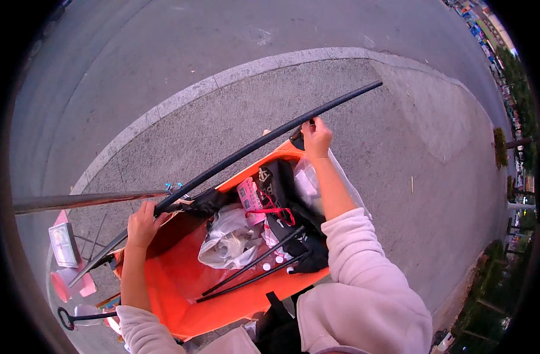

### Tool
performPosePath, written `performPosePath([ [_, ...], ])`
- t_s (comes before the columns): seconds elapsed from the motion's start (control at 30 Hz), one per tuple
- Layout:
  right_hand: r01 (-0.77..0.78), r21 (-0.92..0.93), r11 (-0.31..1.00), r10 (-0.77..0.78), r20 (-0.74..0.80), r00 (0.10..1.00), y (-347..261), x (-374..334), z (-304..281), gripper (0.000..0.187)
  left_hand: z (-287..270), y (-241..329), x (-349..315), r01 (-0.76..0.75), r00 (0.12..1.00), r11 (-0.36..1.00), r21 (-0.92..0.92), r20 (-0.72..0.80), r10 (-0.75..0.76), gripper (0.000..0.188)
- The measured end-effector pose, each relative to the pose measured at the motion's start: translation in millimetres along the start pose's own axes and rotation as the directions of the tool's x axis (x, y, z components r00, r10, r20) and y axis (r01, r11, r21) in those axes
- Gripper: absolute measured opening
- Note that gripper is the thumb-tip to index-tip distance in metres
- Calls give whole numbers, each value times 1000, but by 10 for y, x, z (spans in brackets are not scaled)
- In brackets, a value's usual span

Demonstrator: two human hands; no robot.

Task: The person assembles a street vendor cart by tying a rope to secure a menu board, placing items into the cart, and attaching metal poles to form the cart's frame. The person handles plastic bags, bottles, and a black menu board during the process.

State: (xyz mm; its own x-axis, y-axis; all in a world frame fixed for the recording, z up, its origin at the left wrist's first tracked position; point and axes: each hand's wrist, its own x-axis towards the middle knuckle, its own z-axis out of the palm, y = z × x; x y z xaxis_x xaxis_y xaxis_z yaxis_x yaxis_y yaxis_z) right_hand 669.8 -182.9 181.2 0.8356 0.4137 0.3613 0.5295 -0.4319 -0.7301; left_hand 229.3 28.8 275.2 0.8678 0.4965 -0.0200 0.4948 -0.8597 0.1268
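Note:
A long black pole slants across the far side of an orange fabric cart, its upper end reaching out to the right over the pavement. My left hand is closed at the pole's lower left part, above the cart's left end. With bent fingers, my right hand grips the pole farther up, by the cart's far right corner. A thinner grey rod runs on down-left from my left hand; whether it joins the pole is hidden. Inside the cart lie a white plastic bag, black bags, a pink card and thin black rods.
A metal post comes in from the left toward the cart. Beside the cart on the left are a framed box, a pink container and a black handle with a loop. A stone curb bends round the pavement, with the road beyond.

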Motion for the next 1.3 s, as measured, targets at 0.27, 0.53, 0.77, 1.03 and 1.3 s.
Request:
performPosePath([
  [0.27, -303, 560, 771, 180, 264, 947, -19, -1, -164, 18, 90, -34, -39, -49, 998, 998, 43, -32, 50, 33],
  [0.53, 463, -68, 884, -464, 2, 886, -758, -167, -221, 59, 62, 66, 7, 155, 972, 987, 44, 171, -161, 34],
  [0.77, 794, 0, 609, -555, 714, 426, -1494, -387, 279, 25, -61, 19, 34, 199, 952, 976, -91, 253, -171, 34],
  [1.03, 858, -58, 511, -509, 784, 356, -1293, -394, 361, 28, 67, -927, -1297, 402, 867, 913, 64, -348, -357, 41],
  [1.3, 837, -77, 541, -396, 855, 334, -1250, -235, 305, 27, 84, -1350, -1649, 460, 818, 885, 66, -419, -394, 36],
])
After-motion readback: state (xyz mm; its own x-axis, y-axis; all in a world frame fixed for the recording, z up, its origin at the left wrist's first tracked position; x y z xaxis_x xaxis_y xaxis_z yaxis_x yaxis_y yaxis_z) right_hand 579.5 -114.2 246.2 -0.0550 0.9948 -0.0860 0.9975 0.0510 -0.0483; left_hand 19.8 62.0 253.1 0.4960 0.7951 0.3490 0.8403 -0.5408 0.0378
